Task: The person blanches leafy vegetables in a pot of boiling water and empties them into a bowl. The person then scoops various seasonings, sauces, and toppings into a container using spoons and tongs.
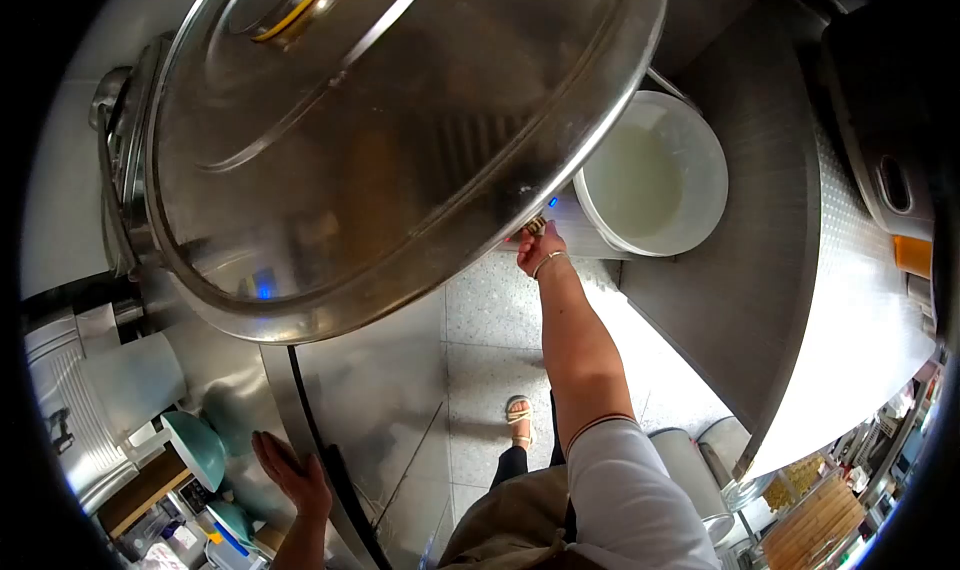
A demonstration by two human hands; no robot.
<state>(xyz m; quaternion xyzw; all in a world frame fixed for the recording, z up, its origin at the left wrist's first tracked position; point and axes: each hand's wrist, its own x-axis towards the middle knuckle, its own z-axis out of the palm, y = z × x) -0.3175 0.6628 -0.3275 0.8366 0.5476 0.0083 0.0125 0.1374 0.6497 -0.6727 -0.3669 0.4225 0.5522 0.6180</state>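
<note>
Right hand (541, 250) gripping a small striped piece (535, 226) by the steel cover's rim

In the head view, the right arm is stretching forward and the fingers of that hand are closing around the small striped piece, which is sitting just beside the lower rim of a large round steel cover (400, 100). A blue light (553, 202) is glowing just beyond the fingers. Whether the piece is a knob or something loose, I cannot tell, as the fingers are partly hiding it. To the right, a white bucket (706, 170) is standing near the hand and holding a pale, cloudy liquid (635, 182).

The left hand (297, 480) is lying flat and holding nothing, its fingers stretched out, seemingly resting at the edge of the steel desk (225, 355). A teal bowl (200, 450) is standing near it.

The step in hand seems to be the right hand's handling of the piece, with the left probably steadying the body. The next move appears to be calling for a firm pinch, fingers staying clear of the rim and the bucket.
</note>
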